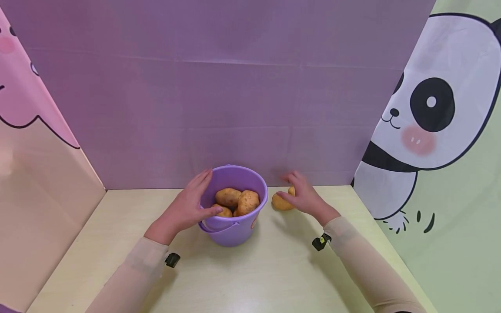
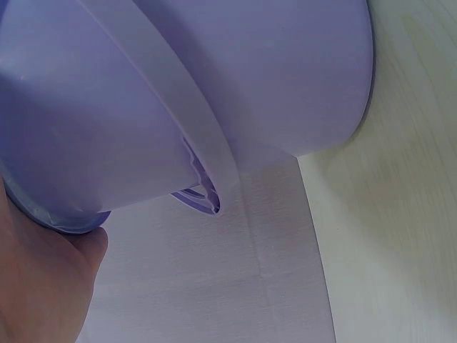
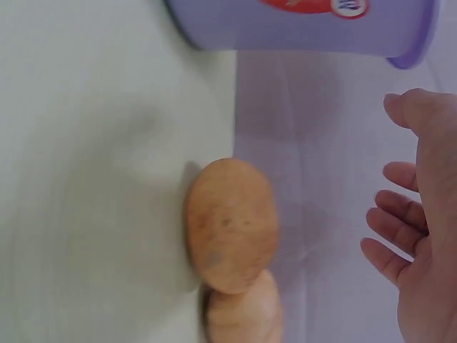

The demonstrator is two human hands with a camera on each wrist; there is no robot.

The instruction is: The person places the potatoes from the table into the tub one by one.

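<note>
A purple bucket (image 1: 231,232) stands upright on the table with several potatoes (image 1: 248,202) inside. My left hand (image 1: 188,204) holds its rim at the left, thumb across the front edge and fingers along the outer side. In the left wrist view, part of that hand (image 2: 43,279) is hidden behind the rim. My right hand (image 1: 307,195) hovers over two potatoes on the table, right of the bucket. Its fingers are loosely bent and hold nothing. The right wrist view shows the nearer potato (image 3: 232,225) touching the second potato (image 3: 246,314), with a gap to the hand.
The pale wooden table (image 1: 242,282) meets a purple backdrop (image 1: 235,95) just behind the bucket. A panda-printed panel (image 1: 438,143) stands at the right, and a pink and peach panel (image 1: 35,182) at the left. The bucket's handle (image 1: 219,229) hangs down in front.
</note>
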